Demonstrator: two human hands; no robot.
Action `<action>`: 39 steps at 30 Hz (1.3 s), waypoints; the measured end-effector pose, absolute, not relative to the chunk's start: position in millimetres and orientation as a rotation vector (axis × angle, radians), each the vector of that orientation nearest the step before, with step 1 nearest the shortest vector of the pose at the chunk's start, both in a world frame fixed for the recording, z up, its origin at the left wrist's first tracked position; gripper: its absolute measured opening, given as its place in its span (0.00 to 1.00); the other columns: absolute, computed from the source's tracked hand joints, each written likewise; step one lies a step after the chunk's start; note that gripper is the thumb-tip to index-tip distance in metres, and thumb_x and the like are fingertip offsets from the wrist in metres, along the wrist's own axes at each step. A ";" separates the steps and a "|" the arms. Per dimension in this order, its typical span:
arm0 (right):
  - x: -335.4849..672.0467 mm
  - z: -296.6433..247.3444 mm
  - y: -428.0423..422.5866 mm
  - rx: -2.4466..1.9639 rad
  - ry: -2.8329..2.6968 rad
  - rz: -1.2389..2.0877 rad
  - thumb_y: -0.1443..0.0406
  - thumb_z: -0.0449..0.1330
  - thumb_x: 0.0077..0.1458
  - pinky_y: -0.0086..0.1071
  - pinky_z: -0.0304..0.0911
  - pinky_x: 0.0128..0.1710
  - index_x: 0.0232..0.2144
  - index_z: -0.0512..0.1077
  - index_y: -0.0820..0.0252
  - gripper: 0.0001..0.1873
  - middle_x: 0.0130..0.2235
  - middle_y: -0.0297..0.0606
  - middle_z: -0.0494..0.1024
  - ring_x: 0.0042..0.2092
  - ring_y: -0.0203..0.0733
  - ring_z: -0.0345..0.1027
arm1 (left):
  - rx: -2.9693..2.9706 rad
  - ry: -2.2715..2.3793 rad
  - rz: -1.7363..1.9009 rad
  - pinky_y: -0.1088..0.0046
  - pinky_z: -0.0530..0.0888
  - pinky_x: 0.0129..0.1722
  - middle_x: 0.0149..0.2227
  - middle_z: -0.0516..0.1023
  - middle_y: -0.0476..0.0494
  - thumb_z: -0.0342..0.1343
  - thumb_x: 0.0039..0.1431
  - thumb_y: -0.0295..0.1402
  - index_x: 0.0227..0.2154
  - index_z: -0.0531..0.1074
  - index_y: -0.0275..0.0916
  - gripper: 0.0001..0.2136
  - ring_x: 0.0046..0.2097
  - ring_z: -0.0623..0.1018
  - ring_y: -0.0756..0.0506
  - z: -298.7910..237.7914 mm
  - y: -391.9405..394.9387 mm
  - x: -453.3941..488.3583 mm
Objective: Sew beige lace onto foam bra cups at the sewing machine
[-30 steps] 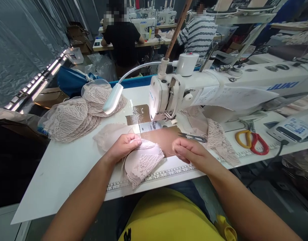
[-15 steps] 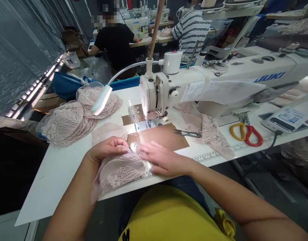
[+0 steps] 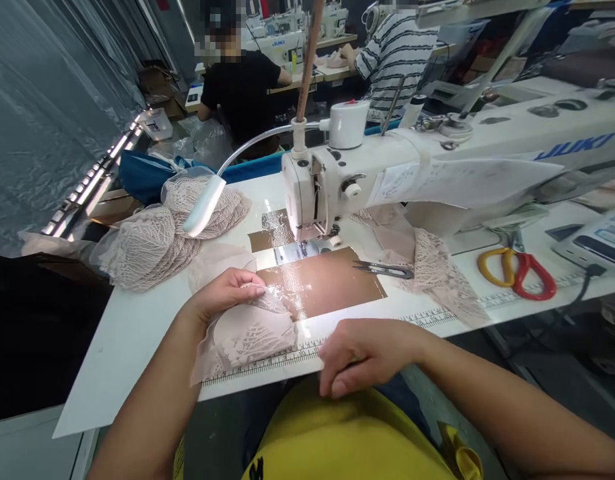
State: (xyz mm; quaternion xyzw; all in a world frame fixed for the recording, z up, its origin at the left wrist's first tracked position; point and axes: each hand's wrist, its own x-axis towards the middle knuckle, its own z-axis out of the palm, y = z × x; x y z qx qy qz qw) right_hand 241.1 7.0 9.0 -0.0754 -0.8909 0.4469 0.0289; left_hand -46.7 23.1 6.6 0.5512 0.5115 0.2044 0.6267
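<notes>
My left hand (image 3: 226, 294) is closed on the upper edge of a beige lace piece (image 3: 247, 333), thumb and fingers pinching it. The piece lies flat on the white table (image 3: 132, 333) over the printed ruler at the front edge. My right hand (image 3: 363, 357) sits at the table's front edge, just right of the lace. Its fingers are curled down together over the edge, above my yellow shirt. Anything under them is hidden. A brown plate (image 3: 327, 283) lies ahead, leading to the needle of the white sewing machine (image 3: 337, 177).
Thread snips (image 3: 385, 269) rest on the brown plate's right end. A heap of lace cups (image 3: 152, 243) sits at the left under the gooseneck lamp (image 3: 203, 208). More lace (image 3: 435, 273), yellow-and-red scissors (image 3: 517, 275) and a control panel (image 3: 600, 240) lie to the right. Two people sew at tables behind.
My right hand has left the lace and drawn back to the table's front edge. The left hand keeps its hold, and the lace now lies flatter on the table.
</notes>
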 end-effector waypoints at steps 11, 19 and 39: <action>232.0 -1.7 54.6 -0.857 -2.758 0.610 0.64 0.57 0.58 0.30 0.47 0.30 0.31 0.77 0.59 0.09 0.29 0.36 0.73 0.34 0.39 0.62 | 1.563 1.053 0.229 0.73 0.73 0.33 0.31 0.78 0.44 0.64 0.47 0.41 0.33 0.75 0.34 0.16 0.32 0.76 0.47 6.7 85.2 14.1; 236.9 -19.8 55.2 -0.909 -2.597 0.511 0.66 0.57 0.58 0.31 0.47 0.30 0.20 0.70 0.63 0.15 0.24 0.34 0.68 0.29 0.35 0.57 | 1.774 1.271 0.215 0.77 0.65 0.26 0.25 0.73 0.50 0.61 0.48 0.41 0.30 0.74 0.35 0.13 0.25 0.69 0.51 9.8 116.9 -8.7; 238.8 -21.5 57.8 -0.836 -2.631 0.521 0.66 0.52 0.62 0.32 0.56 0.36 0.32 0.75 0.61 0.12 0.33 0.39 0.71 0.37 0.39 0.61 | 2.316 1.943 -0.067 0.65 0.68 0.37 0.37 0.75 0.38 0.45 0.58 0.36 0.37 0.71 0.37 0.13 0.40 0.74 0.38 16.7 81.5 -47.6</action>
